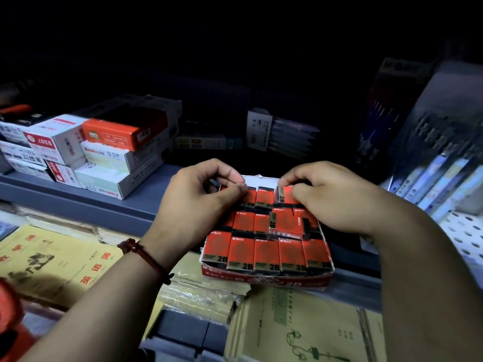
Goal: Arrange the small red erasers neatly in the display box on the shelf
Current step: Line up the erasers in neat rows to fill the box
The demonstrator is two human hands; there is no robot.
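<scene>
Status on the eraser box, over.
Left hand pinches back-left eraser; right hand pinches back-right eraser. Display box front row neat, middle row askew. No obstruction seen.

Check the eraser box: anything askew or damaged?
Yes. In the display box, the front row sits straight, but a loose eraser lies turned sideways atop the middle row. The right hand pinches a back-row eraser, also turned sideways. The box's front-left rim looks ragged.

Off to the left, a stack of white boxes [109, 176] with an orange box [117, 134] on top. Further back in the dark, a pack of pens [285, 138]. Lower left, yellow notebooks [52, 262] with red characters; lower right, another notebook [300, 333] printed in green. Far right, a white pegboard [467, 231].
</scene>
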